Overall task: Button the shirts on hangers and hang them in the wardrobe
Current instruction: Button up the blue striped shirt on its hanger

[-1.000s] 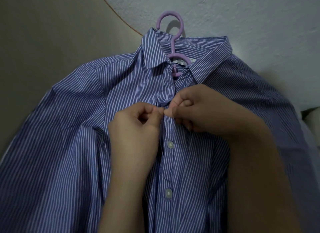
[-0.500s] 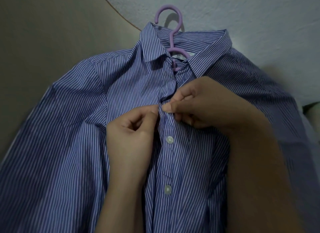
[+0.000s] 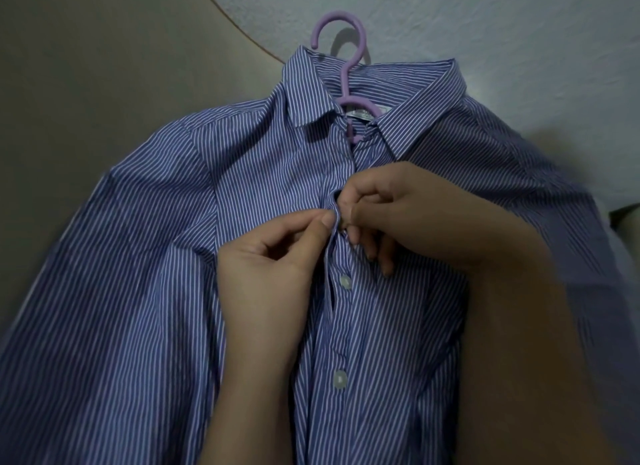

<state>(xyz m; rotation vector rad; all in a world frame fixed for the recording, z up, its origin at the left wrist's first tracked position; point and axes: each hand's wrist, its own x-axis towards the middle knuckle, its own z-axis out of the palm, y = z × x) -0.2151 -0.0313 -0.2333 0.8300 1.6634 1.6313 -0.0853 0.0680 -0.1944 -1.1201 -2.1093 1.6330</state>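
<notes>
A blue striped shirt (image 3: 156,291) lies spread on a lilac hanger (image 3: 349,66), collar at the far side; the left hand (image 3: 270,267) pinches the placket edge between thumb and forefinger; the right hand (image 3: 398,215), fingers curled, pinches the opposite edge, touching it; two white buttons (image 3: 345,282) sit fastened nearer along the placket.
</notes>
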